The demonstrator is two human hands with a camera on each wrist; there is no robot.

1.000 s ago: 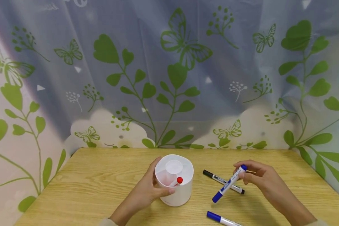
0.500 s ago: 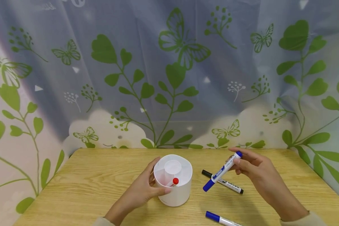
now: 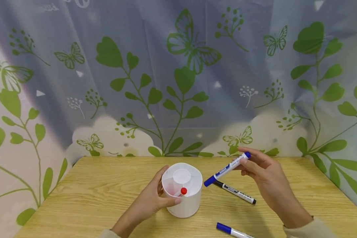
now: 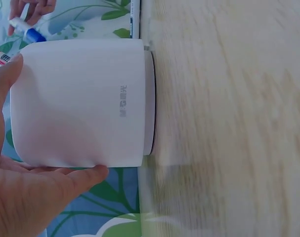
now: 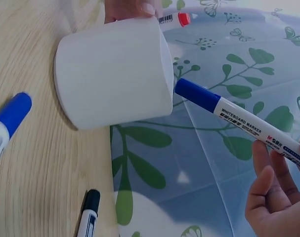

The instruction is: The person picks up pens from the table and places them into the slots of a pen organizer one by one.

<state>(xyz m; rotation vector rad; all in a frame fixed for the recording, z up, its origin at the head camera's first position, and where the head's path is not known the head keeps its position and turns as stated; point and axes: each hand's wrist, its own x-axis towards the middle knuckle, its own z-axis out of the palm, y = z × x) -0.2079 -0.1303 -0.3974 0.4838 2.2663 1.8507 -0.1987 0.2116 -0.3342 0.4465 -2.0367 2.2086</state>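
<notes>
A white round pen holder [image 3: 185, 206] stands on the wooden table, a red-capped marker [image 3: 183, 191] leaning inside it. My left hand [image 3: 150, 198] grips the holder's left side, thumb over the near rim; in the left wrist view the fingers lie along its wall. Between the thumb and fingers of my right hand [image 3: 264, 178] is pinched a blue whiteboard marker [image 3: 227, 169], tilted with its blue cap end down and left. That cap is just right of the holder's rim, apart from it in the right wrist view [image 5: 196, 95].
On the table right of the holder lies a black marker [image 3: 238, 193], partly behind the held one in the head view. A second blue marker [image 3: 232, 230] lies nearer the front edge. Behind the table hangs a curtain [image 3: 154, 99] printed with green leaves and butterflies.
My right hand has lifted the blue marker and carried it left, toward the holder, tilting it flatter. The left hand and the holder have stayed nearly still.
</notes>
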